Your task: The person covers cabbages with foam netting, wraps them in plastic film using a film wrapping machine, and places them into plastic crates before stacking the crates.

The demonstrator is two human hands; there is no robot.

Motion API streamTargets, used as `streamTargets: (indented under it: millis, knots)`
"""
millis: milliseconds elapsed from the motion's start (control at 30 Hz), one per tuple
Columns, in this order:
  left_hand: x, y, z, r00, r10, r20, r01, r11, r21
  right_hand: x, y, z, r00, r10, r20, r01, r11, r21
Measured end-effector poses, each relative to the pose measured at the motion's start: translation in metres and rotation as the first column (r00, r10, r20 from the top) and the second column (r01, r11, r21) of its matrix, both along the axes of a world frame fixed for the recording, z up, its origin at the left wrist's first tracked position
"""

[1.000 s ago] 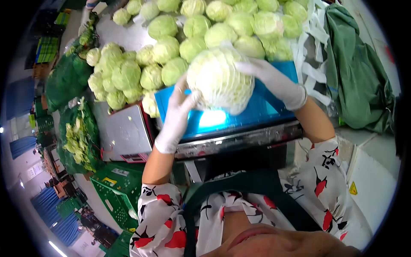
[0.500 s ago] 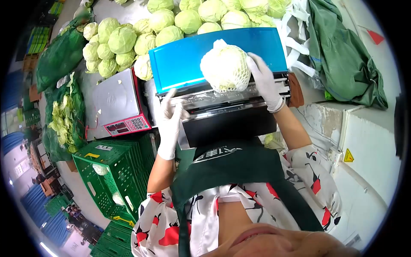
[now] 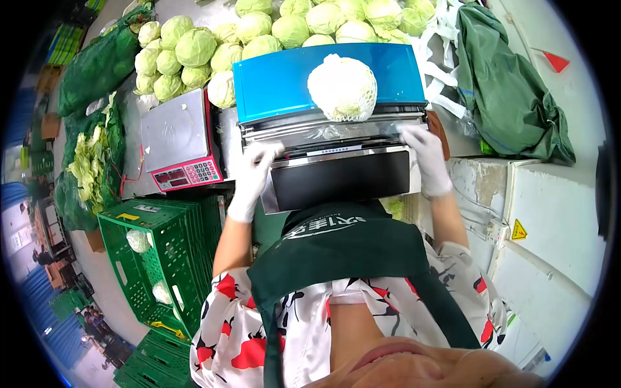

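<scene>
A cabbage in a white foam net (image 3: 342, 88) rests on the blue top (image 3: 272, 84) of a film-wrapping machine (image 3: 339, 180). Clear plastic film (image 3: 333, 133) lies across the machine, just on my side of the cabbage. At the film's left end, my left hand (image 3: 251, 178), in a white glove, is closed with fingertips pinched at the film edge. My right hand (image 3: 427, 161), gloved too, pinches at the right end of the film. Exactly how much film lies between the fingers is too small to see. Neither hand touches the cabbage.
Many bare cabbages (image 3: 195, 46) are piled behind the machine. To the left stands a scale (image 3: 178, 132) with a red keypad. Stacked green crates (image 3: 155, 226) are below it, some netted cabbages inside. A green cloth (image 3: 504, 90) and white foam nets (image 3: 440, 71) lie at right.
My right hand has let go of the netted cabbage and come down to the film's right end. My left hand has closed its fingers at the left end.
</scene>
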State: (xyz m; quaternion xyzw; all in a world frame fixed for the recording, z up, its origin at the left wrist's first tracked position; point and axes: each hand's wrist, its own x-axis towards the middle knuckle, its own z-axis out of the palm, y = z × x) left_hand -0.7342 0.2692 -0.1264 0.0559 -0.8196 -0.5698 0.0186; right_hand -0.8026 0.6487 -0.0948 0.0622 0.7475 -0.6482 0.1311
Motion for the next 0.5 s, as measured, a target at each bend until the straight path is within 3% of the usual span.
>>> streamTargets:
  millis: [67,100,133,167,233,267,300,367,433,467,500]
  knots:
    - [0.01,-0.008,0.063,0.949,-0.285,0.138,0.271,0.956,0.112,0.012,0.02,0.049,0.969,0.226,0.097,-0.234,0.969,0.083]
    - [0.011,-0.018,0.08,0.904,-0.369,0.216,0.316,0.917,0.242,0.015,0.037,0.055,0.924,0.377,-0.068,-0.375,0.926,0.035]
    - [0.006,-0.03,0.081,0.901,-0.429,0.073,0.382,0.86,0.338,0.007,0.043,0.079,0.853,0.481,-0.2,-0.519,0.822,-0.235]
    - [0.001,-0.036,0.082,0.881,-0.468,-0.07,0.452,0.787,0.42,-0.006,0.048,0.084,0.843,0.456,-0.284,-0.516,0.836,-0.186]
    - [-0.042,0.016,0.112,0.976,-0.073,-0.207,0.165,0.865,0.474,-0.048,0.055,0.084,0.795,0.401,-0.455,-0.488,0.868,-0.087]
    - [-0.069,0.015,0.102,0.963,-0.177,-0.203,0.213,0.962,0.172,-0.065,0.024,0.088,0.812,0.365,-0.456,-0.399,0.917,0.024]
    - [-0.098,0.012,0.085,0.948,-0.27,-0.169,0.247,0.958,-0.148,-0.084,-0.01,0.091,0.821,0.33,-0.466,-0.302,0.944,0.135]
    - [-0.141,0.027,0.018,0.858,-0.436,-0.272,0.25,0.817,-0.52,-0.138,-0.026,0.018,0.535,0.683,-0.498,-0.279,0.699,0.659]
    - [-0.163,0.051,-0.014,0.88,-0.466,-0.091,0.373,0.796,-0.477,-0.154,-0.057,-0.031,0.663,0.647,-0.376,-0.412,0.735,0.539]
    - [-0.172,0.061,-0.016,0.91,-0.406,-0.086,0.389,0.906,-0.166,-0.158,-0.061,-0.034,0.696,0.613,-0.375,-0.439,0.775,0.455]
    - [-0.178,0.066,-0.017,0.934,-0.351,-0.059,0.356,0.92,0.165,-0.161,-0.063,-0.036,0.729,0.579,-0.366,-0.459,0.809,0.366]
